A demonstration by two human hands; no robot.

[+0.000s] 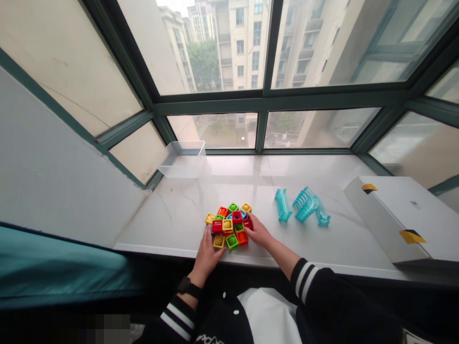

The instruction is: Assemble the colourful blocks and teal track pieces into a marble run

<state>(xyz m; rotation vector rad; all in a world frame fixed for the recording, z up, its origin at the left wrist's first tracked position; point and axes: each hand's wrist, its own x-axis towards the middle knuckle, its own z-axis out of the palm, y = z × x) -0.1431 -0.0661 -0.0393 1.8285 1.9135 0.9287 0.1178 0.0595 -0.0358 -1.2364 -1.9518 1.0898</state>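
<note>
Dark green window frame [287,99] set behind a white, grey-veined windowsill [244,181]. White box [394,210] parked at right; clear plastic bin [182,167] placed at back left. Heap of colored blocks [229,225] (red, orange, yellow, green, some blue) piled near the sill's front edge, between the two hands. Left hand [207,253] laid along its near-left side, fingers parted from thumb. Right hand [261,233] set against its right side; fingertips partly hidden, grip can't be confirmed. Translucent cyan ribbed pieces [306,204] grouped right of the heap.
</note>
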